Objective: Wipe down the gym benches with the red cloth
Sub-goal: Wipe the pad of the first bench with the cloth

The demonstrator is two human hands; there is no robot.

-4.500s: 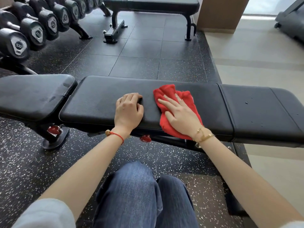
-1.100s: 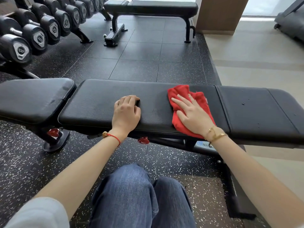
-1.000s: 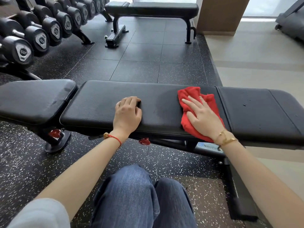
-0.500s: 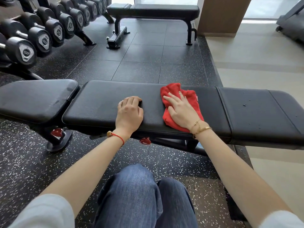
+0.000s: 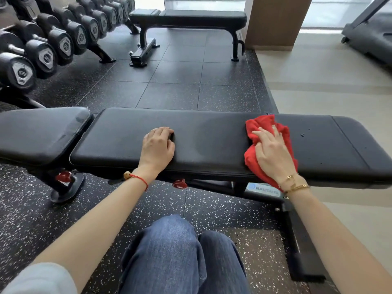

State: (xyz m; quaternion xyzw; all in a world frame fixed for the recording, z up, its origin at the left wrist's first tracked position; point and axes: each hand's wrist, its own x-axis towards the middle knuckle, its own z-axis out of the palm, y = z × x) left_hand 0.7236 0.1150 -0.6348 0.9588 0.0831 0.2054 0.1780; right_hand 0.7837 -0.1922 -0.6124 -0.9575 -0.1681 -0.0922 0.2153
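Observation:
A long black padded bench [image 5: 212, 143] runs across the view in front of me, with a separate seat pad [image 5: 40, 132] at its left end. The crumpled red cloth [image 5: 261, 124] lies on the right part of the long pad and hangs a little over the near edge. My right hand [image 5: 270, 153] presses flat on the cloth with fingers spread. My left hand [image 5: 158, 147] rests on the middle of the pad, fingers curled under, holding nothing. Small specks show on the pad to the right of the cloth.
A second black bench [image 5: 201, 16] stands at the back. A rack of dumbbells [image 5: 53, 43] lines the left side. A wooden pillar [image 5: 275, 20] and a treadmill [image 5: 371, 37] stand back right. My knees in blue jeans [image 5: 180, 251] are below the bench.
My right hand has slid the red cloth to the right along the pad, after a sweep back toward the middle half a second ago. My left hand has stayed in place.

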